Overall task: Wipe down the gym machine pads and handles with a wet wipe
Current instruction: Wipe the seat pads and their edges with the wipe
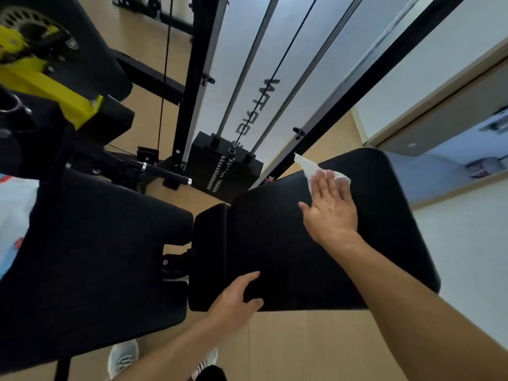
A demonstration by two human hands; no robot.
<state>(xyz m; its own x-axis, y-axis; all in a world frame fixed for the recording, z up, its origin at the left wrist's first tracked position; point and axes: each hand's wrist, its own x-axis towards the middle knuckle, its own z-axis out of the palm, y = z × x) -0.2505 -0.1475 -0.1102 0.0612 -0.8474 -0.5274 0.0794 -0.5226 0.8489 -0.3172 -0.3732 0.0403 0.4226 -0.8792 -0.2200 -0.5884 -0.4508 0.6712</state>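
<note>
- Black, matte, finely textured upholstery covers the large rectangular bench pad (316,243), which has rounded corners; its long axis runs from the near edge by the person toward the weight stack.
- White, crumpled, damp-looking wet wipe (316,171) lies near the far right corner of the bench pad, one twisted end pointing up and left past the pad's far edge.
- Right hand (331,207) lies flat on the wipe, fingers (341,188) straight and close together, pressing it against the pad, thumb spread to the left.
- Left hand (233,298) grips the pad's near edge by its left corner, thumb on top, fingers curled under.
- Second black padded seat (96,257), same grainy cover, sits just left of the bench pad, a narrow gap between them.
- Black metal weight stack (225,166) stands beyond the far edge, between chrome guide rods (247,70).
- Pale wooden floor (302,347) shows below.
</note>
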